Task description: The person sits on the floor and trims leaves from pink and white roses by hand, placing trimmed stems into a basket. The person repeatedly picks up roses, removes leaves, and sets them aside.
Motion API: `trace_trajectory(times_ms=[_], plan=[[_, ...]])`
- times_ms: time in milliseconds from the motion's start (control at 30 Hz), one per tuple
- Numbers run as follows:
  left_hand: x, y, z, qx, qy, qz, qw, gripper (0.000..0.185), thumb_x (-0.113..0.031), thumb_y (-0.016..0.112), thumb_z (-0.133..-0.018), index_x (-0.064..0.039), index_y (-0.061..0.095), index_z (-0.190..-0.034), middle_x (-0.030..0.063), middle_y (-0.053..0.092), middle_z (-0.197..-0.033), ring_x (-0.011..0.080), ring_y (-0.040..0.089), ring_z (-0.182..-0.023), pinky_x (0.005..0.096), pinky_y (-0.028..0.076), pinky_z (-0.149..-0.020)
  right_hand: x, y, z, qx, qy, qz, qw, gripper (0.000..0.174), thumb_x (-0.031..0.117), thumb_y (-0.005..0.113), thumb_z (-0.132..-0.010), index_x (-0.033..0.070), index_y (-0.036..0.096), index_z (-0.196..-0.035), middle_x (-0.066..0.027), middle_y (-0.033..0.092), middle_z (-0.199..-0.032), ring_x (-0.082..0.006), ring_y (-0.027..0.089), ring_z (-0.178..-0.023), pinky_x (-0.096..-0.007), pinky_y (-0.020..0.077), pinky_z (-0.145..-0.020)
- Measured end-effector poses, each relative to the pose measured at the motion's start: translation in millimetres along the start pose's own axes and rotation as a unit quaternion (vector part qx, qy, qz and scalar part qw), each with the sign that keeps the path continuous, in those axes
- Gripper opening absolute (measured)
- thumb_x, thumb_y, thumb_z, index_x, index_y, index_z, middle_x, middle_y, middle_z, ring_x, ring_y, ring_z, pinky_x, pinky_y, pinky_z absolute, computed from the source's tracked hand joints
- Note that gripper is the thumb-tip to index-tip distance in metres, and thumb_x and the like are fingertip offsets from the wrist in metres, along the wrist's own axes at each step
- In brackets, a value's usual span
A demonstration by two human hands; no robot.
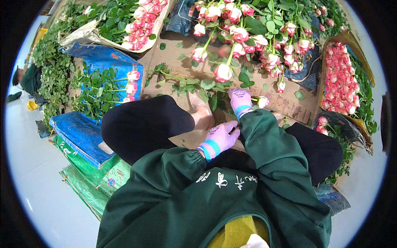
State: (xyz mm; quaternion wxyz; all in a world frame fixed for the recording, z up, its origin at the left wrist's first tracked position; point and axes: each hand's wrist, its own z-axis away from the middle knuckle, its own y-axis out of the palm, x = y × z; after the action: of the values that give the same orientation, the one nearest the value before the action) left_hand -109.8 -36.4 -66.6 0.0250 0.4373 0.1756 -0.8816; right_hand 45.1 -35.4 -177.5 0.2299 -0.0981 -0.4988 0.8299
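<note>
My right hand, in a pink-and-purple knitted glove, is closed around the stem of a single white-and-pink rose. The bloom sticks out to the right of the fist. To the left of that hand lies a leafy stem; whether it belongs to the same rose I cannot tell. My left hand, gloved alike, is just below, its fingertips close to my right cuff. Its fingers are bent, and a dark gap shows between thumb and finger. Whether anything is in it is hidden. Beyond my hands hangs a large heap of roses.
Brown cardboard with loose leaves lies under my feet. At left, a blue woven sheet bears several roses. A wrapped rose bundle stands right, another upper left. Green sacks lie lower left. A person is at far left.
</note>
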Motion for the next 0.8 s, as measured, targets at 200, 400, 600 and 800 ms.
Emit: trace_trajectory(times_ms=[200,400,600,800], plan=[[9.0,5.8,-7.7,-0.048,0.006,-0.017,0.999,0.029,-0.021,0.056,-0.085,-0.004,0.06,-0.109,0.0172,0.064,-0.095,0.0301,0.063,-0.089,0.0357,0.048,-0.08,-2.4,10.3,-7.3,-0.023,-0.017,-0.027,0.999,0.021,0.014,0.05,-0.081,0.009,0.066,-0.093,-0.0137,0.066,-0.092,-0.0303,0.064,-0.087,-0.0431,0.0503,-0.069],[24.6,5.0,-15.2,-0.027,0.024,0.045,0.998,0.024,-0.004,0.052,-0.088,0.005,0.057,-0.11,0.0038,0.063,-0.095,0.0072,0.055,-0.086,0.0209,0.045,-0.079,3.8,25.0,-10.3,-0.095,0.022,-0.049,0.994,0.016,0.014,0.052,-0.079,0.009,0.068,-0.081,-0.0115,0.067,-0.08,-0.0282,0.066,-0.077,-0.0429,0.0495,-0.061],[28.0,4.6,-16.7,0.01,0.021,0.233,0.972,0.023,-0.006,0.051,-0.089,0.004,0.058,-0.108,0.0032,0.063,-0.092,0.0078,0.056,-0.085,0.0232,0.045,-0.079,5.8,23.3,-10.6,-0.053,0.036,-0.068,0.996,0.019,0.014,0.052,-0.08,0.01,0.068,-0.09,-0.0071,0.067,-0.089,-0.0254,0.064,-0.084,-0.0414,0.0459,-0.063],[25.4,4.1,-16.5,-0.01,0.004,0.196,0.98,0.021,-0.005,0.053,-0.089,0.004,0.059,-0.107,0.0023,0.063,-0.093,0.008,0.056,-0.085,0.023,0.046,-0.079,5.9,27.5,-17.7,-0.028,0.035,-0.068,0.997,0.02,0.016,0.054,-0.08,0.011,0.069,-0.094,-0.0056,0.067,-0.094,-0.0237,0.064,-0.085,-0.0396,0.0472,-0.066]])
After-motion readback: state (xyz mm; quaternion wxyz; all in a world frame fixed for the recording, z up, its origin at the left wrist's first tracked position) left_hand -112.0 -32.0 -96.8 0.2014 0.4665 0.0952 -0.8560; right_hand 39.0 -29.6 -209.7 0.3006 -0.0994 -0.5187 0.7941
